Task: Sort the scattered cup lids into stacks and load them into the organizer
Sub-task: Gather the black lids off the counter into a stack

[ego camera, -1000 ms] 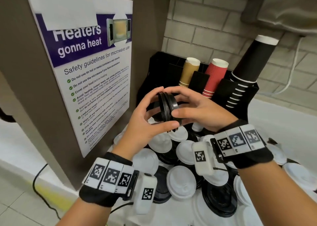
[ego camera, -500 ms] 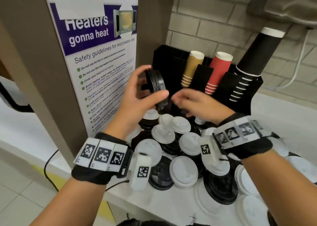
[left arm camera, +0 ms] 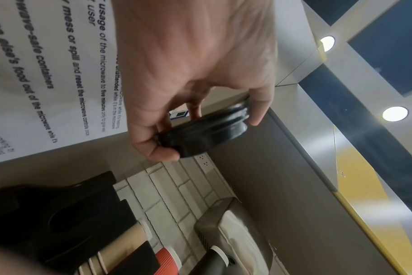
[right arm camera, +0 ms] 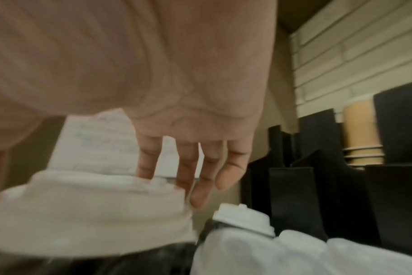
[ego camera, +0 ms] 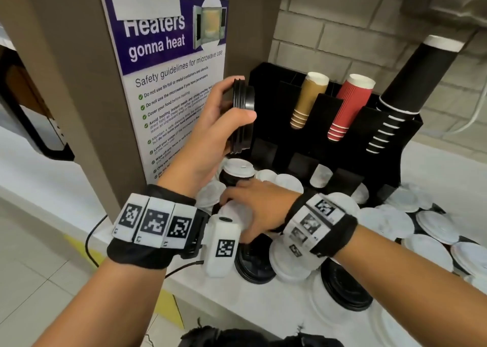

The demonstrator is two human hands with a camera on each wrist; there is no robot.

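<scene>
Right hand (ego camera: 259, 209) now down, fingers spread on white lid (ego camera: 232, 212); black lid stack (ego camera: 241, 115) clasped edgewise in left hand (ego camera: 213, 125).

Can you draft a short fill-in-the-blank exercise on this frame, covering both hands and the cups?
1. The left hand grips a small stack of ____ lids.
2. The right hand reaches down onto a ____ lid in the pile.
3. In the organizer, the red cups stand between the tan cups and the ____ cups.

Missing words: black; white; black
</scene>
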